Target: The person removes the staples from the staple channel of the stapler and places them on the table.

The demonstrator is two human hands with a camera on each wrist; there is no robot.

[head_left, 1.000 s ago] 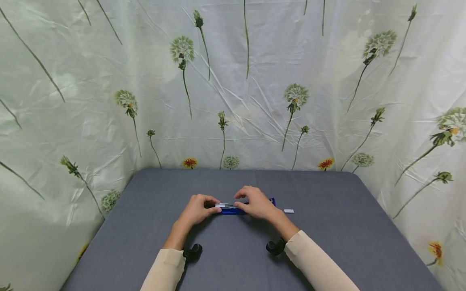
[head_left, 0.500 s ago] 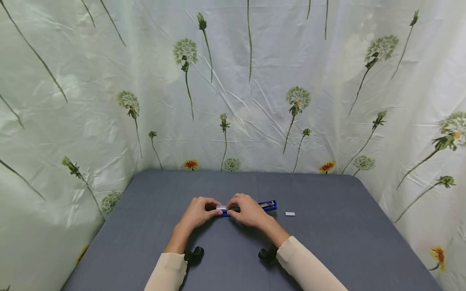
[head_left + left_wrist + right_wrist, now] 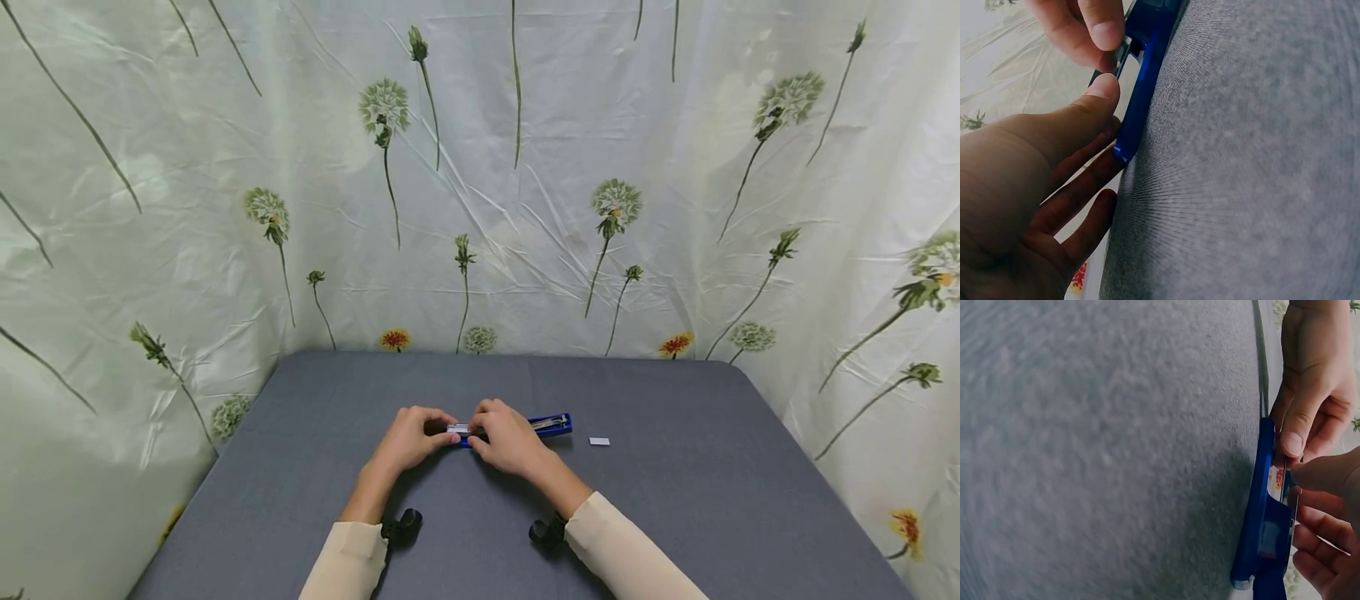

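Observation:
A blue stapler [image 3: 553, 426] lies on the grey table with its top cover swung back to the right, baring a metal inside. My left hand [image 3: 408, 435] pinches the silver magazine [image 3: 457, 429] at its left end between thumb and fingers. In the left wrist view, the other fingers of that hand reach past the tip of the blue base [image 3: 1138, 100]. Close beside it, my right hand [image 3: 510, 439] pinches the magazine farther along, thumb on the near side. The right wrist view shows both thumbs near each other above the base [image 3: 1250, 512]. My right hand hides the stapler's middle in the head view.
A small whitish strip, like a row of staples [image 3: 599, 442], lies on the table [image 3: 660, 500] right of the stapler. A flowered curtain [image 3: 525, 208] hangs behind and along both sides of the table.
My right hand has moved left along the stapler, close to the left hand, and its raised fingers have come down to the magazine. More of the swung-back cover shows. The left hand stays at the end.

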